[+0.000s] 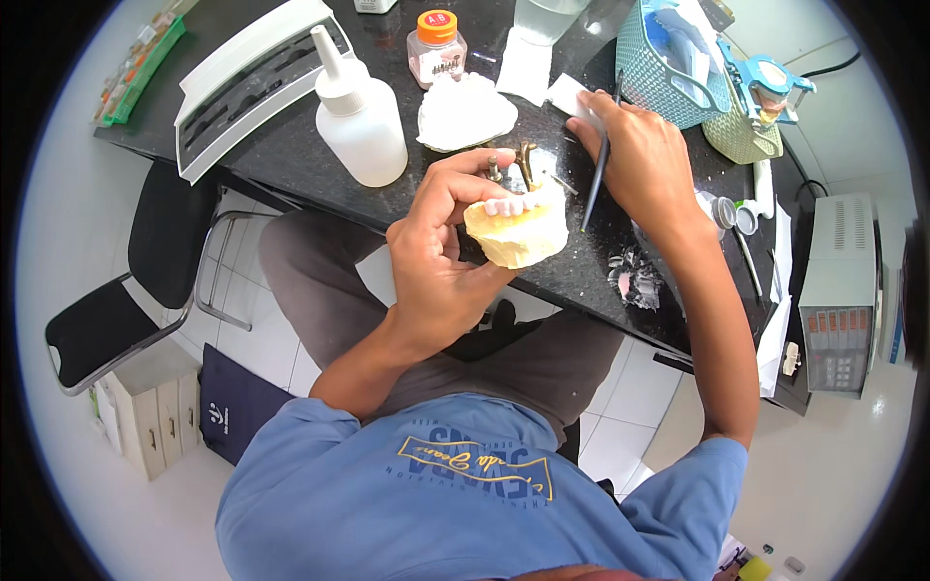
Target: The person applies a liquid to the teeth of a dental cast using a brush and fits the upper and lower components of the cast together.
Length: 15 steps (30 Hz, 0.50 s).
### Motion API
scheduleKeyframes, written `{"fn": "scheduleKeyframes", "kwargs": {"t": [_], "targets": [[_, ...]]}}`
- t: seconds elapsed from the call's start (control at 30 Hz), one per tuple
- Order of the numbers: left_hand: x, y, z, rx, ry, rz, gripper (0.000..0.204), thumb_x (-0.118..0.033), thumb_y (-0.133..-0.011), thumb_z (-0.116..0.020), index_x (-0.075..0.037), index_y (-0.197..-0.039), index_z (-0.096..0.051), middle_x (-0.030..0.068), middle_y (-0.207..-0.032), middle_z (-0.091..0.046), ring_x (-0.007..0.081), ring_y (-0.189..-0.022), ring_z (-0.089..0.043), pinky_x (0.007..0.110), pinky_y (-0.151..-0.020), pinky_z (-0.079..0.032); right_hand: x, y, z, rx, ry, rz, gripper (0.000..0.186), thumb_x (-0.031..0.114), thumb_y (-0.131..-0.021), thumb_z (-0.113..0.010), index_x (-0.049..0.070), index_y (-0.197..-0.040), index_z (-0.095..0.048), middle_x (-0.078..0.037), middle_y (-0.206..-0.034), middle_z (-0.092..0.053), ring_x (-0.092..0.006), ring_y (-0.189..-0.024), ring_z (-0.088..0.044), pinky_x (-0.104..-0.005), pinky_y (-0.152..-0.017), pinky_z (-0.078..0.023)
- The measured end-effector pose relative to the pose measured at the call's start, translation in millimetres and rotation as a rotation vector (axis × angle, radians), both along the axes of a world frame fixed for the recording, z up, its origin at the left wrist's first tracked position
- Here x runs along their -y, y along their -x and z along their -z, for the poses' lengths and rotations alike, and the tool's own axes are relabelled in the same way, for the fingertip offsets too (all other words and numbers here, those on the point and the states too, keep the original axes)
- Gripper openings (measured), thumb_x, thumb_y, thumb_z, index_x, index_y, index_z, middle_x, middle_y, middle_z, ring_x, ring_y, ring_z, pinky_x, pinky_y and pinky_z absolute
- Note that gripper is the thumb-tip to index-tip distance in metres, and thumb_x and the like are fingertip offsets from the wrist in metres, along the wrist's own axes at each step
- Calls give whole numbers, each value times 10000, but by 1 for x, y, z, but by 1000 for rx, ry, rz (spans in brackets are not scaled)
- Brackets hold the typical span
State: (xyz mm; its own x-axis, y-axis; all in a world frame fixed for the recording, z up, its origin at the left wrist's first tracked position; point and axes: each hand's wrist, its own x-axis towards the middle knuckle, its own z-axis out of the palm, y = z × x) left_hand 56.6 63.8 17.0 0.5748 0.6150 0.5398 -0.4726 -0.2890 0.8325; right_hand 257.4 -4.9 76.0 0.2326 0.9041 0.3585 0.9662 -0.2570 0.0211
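My left hand (pixel 441 257) grips a pale yellow plaster dental cast (pixel 523 229) with white teeth along its top edge, held just above the front edge of the black worktop (pixel 291 155). My right hand (pixel 639 160) rests on the worktop to the right of the cast and holds a thin dark brush-like tool (pixel 596 174), its shaft slanting down toward the cast. The fingertips of that hand touch a small white pad (pixel 572 94). A small metal articulator part (pixel 523 160) stands just behind the cast.
A white squeeze bottle (pixel 360 116), an orange-capped jar (pixel 436 46), a white plaster lump (pixel 465 111), a grey-white tray (pixel 254 77) and a teal basket (pixel 668 63) sit on the worktop. A black chair (pixel 126 290) stands left, a grey machine (pixel 838 300) right.
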Motion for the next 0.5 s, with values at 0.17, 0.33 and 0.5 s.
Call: {"fn": "scheduleKeyframes", "kwargs": {"t": [0.17,0.33,0.5], "targets": [[-1,3,-5,12,87,62,486,118,-659,-796,9,-1038,-512,212,-1270,-512,198,-1135,-571,312,-899,-560,2,-5,0,75,13,10,185,204,-894,-603,23,-871,-628,-159,-707,-637,-340,-679,-657,-434,-596,-506],[-1,6,-7,-6,164,101,480,131,-667,-784,8,-1044,-514,200,-1252,-528,178,-1081,-601,305,-899,-563,18,34,-33,-257,-361,-5,90,73,-871,-627,23,-919,-685,-125,-691,-643,-238,-559,-618,-308,-505,-461],[-2,6,-7,4,137,85,483,125,-666,-789,7,-1046,-515,180,-1252,-530,171,-1066,-609,304,-901,-563,38,73,-31,-203,-553,-194,214,3,-803,-656,4,-1010,-706,-150,-896,-711,-248,-696,-679,-306,-672,-537]]}}
